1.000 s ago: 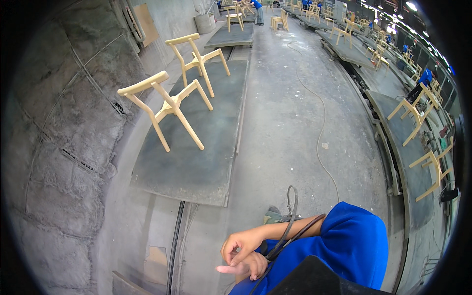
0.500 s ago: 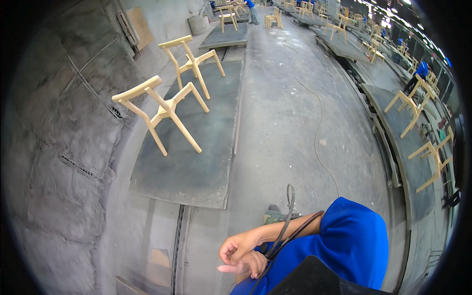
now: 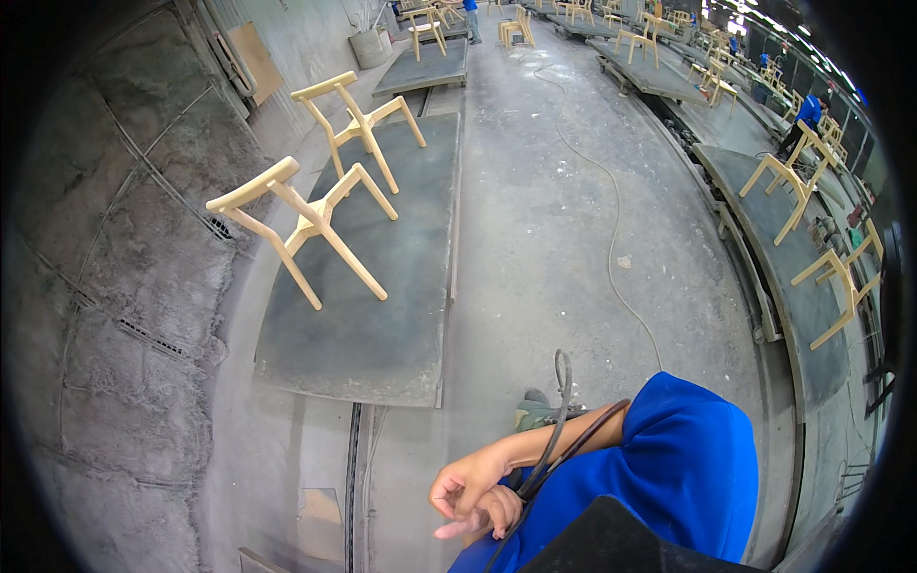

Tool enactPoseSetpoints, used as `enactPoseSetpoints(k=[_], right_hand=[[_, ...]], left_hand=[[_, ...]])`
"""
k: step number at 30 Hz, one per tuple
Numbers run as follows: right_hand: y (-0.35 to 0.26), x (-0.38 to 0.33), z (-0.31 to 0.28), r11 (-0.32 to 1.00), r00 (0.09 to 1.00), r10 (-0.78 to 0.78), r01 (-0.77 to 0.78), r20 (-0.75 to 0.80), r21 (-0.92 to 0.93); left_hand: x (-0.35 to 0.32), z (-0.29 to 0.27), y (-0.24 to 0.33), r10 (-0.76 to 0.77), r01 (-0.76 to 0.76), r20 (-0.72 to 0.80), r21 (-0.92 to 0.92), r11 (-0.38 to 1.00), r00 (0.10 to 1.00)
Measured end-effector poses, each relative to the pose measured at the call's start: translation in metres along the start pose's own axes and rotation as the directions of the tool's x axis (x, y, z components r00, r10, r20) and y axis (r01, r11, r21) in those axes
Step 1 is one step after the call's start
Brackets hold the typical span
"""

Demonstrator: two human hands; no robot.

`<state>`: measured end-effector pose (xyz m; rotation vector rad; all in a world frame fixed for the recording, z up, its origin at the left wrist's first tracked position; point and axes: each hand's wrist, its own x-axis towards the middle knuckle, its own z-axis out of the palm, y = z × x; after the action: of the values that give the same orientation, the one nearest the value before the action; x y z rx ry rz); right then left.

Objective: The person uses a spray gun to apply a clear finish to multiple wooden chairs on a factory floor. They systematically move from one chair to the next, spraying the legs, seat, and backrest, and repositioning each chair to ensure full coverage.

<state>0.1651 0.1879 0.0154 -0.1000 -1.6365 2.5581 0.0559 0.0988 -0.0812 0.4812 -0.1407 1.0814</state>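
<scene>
In front of my body, at the lower middle, my two bare hands meet. My right hand [image 3: 470,479] comes from the blue sleeve [image 3: 693,458] and lies on top, its fingers curled in; whatever they pinch is hidden. Beneath it my left hand [image 3: 489,516] shows only in part, with one finger stretched leftward and the others loosely bent, holding nothing I can see. A dark cable [image 3: 562,401] makes an upright loop beside my right forearm and passes across it. Ahead on the left, a pale wooden chair frame [image 3: 310,224] stands on a dark platform [image 3: 382,368], away from both hands.
Behind that frame stands a second chair frame [image 3: 361,122]. A thin hose [image 3: 611,248] snakes along the concrete floor. On the right, another platform [image 3: 802,325] carries more frames. A person in blue [image 3: 810,113] works farther off there. A grey bin [image 3: 371,46] stands by the left wall.
The view has shifted slightly, so platforms and chair frames sit a little differently in the picture. My hands stay together in nearly the same pose.
</scene>
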Motion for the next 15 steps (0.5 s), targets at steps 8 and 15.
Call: enactPoseSetpoints(k=[8,15], right_hand=[[-0.002,-0.005,-0.025,0.886,0.962,-0.268,0.224,-0.055,-0.407],[-0.009,-0.009,-0.030,0.834,0.956,-0.291,0.231,-0.043,-0.501]], left_hand=[[0.008,-0.005,0.000,0.009,-0.009,0.004,0.017,1.000,1.000],[0.016,-0.009,0.002,0.017,-0.017,0.010,0.033,0.999,1.000]])
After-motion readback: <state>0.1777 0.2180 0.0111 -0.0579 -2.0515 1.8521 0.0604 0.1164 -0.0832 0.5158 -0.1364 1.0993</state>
